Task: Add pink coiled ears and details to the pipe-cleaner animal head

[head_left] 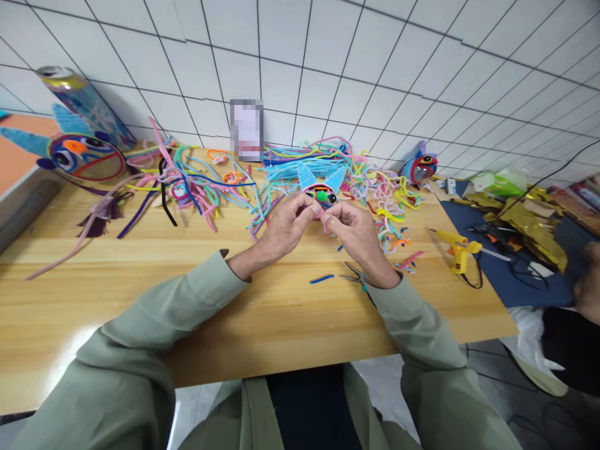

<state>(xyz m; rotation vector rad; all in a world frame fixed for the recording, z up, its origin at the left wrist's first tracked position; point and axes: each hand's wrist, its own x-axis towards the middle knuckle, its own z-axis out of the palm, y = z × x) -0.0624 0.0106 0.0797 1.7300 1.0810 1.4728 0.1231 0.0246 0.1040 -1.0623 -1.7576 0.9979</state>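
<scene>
Close together above the table, my left hand (289, 224) and my right hand (352, 232) are both closed in a pinch. A short pink pipe cleaner (327, 229) shows between their fingertips. Just behind the fingers is a small pipe-cleaner animal face (323, 195) with light-blue pointed ears, a green nose and dark round eyes; my fingers hide its lower part. Pliers (351, 272) lie partly under my right wrist. A short blue pipe-cleaner piece (322, 279) rests beside them.
Bundled blue pipe cleaners (300, 164) and coloured scraps (387, 200) lie along the tiled wall. A yellow glue gun (462, 249) sits at right. Left are a finished animal face (87, 156) and a can (89, 106). Another person's hand (589, 284) shows at the right edge.
</scene>
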